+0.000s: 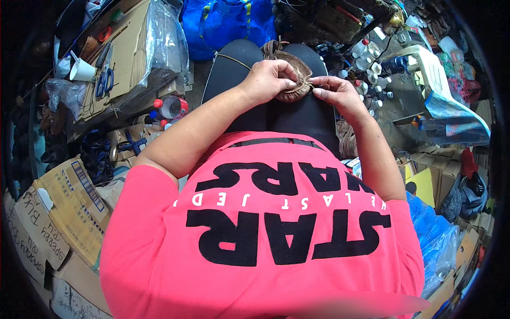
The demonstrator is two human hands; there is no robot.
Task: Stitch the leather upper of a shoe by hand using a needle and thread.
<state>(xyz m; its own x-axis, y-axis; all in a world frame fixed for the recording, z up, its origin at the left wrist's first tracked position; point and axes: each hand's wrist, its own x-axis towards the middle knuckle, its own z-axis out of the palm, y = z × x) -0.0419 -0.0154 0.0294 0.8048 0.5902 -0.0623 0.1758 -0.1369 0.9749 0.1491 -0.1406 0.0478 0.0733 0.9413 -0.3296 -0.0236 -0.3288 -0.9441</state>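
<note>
A brown leather moccasin-style shoe [292, 95] rests on my black-clad thighs, its gathered, puckered toe edge turned toward me. My left hand [267, 81] is closed at the shoe's left side, thumb and fingertips pinched together over the opening. On the other side, my right hand [340, 94] pinches a thin tan cord at the puckered edge, fingertips close to those of the left. A loose length of cord [234, 59] trails out past my left hand across the thigh. What lies between the left fingertips is partly hidden.
To the left stands a cardboard-topped surface [125, 58] with blue-handled scissors [104, 82] and a white cup [82, 69]. A red-capped bottle [172, 107] is beside my left thigh. Ahead sits a blue bag [228, 24]; several small bottles [366, 64] and a white stool-like piece [433, 66] stand right.
</note>
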